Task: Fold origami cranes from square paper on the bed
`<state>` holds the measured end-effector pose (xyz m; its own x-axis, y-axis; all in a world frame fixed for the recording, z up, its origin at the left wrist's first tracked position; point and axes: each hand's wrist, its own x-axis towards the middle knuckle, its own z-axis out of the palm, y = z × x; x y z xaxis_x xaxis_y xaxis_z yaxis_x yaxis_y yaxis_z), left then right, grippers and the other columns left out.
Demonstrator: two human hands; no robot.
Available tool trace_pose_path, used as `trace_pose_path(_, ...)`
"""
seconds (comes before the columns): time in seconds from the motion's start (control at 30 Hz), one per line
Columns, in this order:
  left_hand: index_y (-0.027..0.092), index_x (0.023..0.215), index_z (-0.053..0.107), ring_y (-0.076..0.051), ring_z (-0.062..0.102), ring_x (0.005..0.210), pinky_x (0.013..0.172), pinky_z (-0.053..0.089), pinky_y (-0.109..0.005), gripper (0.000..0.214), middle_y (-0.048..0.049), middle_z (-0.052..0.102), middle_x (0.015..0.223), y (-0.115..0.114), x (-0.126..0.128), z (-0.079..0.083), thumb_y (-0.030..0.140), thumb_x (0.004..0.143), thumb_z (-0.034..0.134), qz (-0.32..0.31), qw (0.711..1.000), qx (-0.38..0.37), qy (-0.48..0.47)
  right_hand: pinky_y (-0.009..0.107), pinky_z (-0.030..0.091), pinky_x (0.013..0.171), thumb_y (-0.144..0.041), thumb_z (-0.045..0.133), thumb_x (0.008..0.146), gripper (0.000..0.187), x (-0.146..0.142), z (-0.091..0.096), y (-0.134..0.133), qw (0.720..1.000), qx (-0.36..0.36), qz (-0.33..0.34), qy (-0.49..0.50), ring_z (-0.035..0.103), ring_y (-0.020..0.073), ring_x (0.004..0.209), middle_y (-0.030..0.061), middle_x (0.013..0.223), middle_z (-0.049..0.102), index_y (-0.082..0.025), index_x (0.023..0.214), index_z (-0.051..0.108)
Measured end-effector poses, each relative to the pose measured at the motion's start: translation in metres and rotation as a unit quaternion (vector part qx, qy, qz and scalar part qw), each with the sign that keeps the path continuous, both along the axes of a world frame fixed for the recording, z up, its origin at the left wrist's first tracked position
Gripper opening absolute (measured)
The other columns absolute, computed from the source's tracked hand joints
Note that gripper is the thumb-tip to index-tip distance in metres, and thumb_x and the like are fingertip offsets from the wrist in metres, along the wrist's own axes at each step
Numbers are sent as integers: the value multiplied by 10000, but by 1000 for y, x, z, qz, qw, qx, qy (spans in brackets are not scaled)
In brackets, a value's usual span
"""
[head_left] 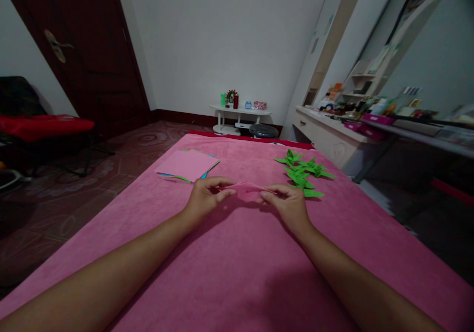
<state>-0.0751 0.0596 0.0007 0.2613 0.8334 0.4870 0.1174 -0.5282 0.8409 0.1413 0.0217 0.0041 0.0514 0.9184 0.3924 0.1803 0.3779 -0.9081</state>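
A folded pink paper (245,187) is stretched between my two hands, just above the pink cloth (237,272). My left hand (205,196) pinches its left end, fingers closed. Its right end is pinched by my right hand (288,203). A stack of coloured paper sheets (187,165) with a pink sheet on top lies beyond my left hand. Several folded green paper pieces (303,173) lie in a cluster just beyond my right hand.
The pink cloth covers a long surface that runs away from me. A red-cushioned chair (40,127) and a dark door (85,50) stand at the left. A small white table (240,114) stands at the far wall. A cluttered desk (355,124) lines the right.
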Motion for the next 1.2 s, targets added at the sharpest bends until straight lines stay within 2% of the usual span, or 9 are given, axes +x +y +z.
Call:
trace_pose_path(0.07,144,902,664,-115,583,551,520,450,-217,321,-33,678,714,2,4,-2,327,649,736,-12,991,-117,-59,256,516,490,-303,694,706,174,-1,-1,1,994,-90,21,54,633,156,504,58,610,700,-145,778,693)
trace_pose_path(0.17,119,935,637,-87,546,469,482,437,-208,417,-16,661,661,2,6,-3,330,600,769,-37,974,-200,-96,212,503,468,-327,715,685,247,0,-3,3,983,-151,43,98,633,138,490,71,620,707,-120,815,678)
trace_pose_path(0.47,108,918,631,-66,517,433,447,411,-179,427,14,627,575,0,7,-4,313,578,788,-33,955,-274,-109,170,486,455,-316,727,662,256,2,-5,4,969,-194,58,139,627,114,474,67,618,706,-112,800,654)
trace_pose_path(0.63,91,934,659,-80,555,516,517,421,-190,397,-34,675,668,1,7,-5,288,608,770,-58,953,-280,-100,184,491,471,-338,723,659,267,1,-5,4,972,-189,49,131,629,119,486,57,617,703,-126,805,653)
trace_pose_path(0.73,91,893,684,-96,573,562,541,425,-198,327,-55,691,730,2,6,-7,268,627,751,-70,965,-246,-62,214,508,513,-340,732,646,271,1,-5,4,973,-184,48,131,638,133,522,55,623,701,-129,798,657)
trace_pose_path(0.87,102,784,697,-105,564,531,513,424,-207,187,-45,677,669,4,4,-11,228,648,721,-25,987,-159,-7,265,521,650,-322,735,646,243,1,-6,6,974,-164,58,147,654,146,638,45,715,706,-139,793,672)
trace_pose_path(1.0,134,764,705,-146,619,670,612,476,-245,89,-67,687,739,7,2,-15,164,717,637,-30,998,22,45,270,489,670,-338,721,657,256,4,-12,11,984,-130,40,116,630,144,667,46,776,700,-142,820,700)
trace_pose_path(1.1,170,807,709,-148,624,777,706,485,-266,167,-65,690,832,10,-1,-19,111,761,560,-51,976,172,120,272,477,655,-293,747,605,264,6,-17,15,990,-118,14,73,618,146,658,48,781,700,-141,817,704)
trace_pose_path(1.2,194,872,704,-142,607,799,709,471,-261,223,-56,684,876,10,-3,-21,93,785,525,-40,938,250,238,293,482,707,-227,729,593,204,9,-22,18,995,-99,12,24,629,165,732,62,834,699,-141,776,699)
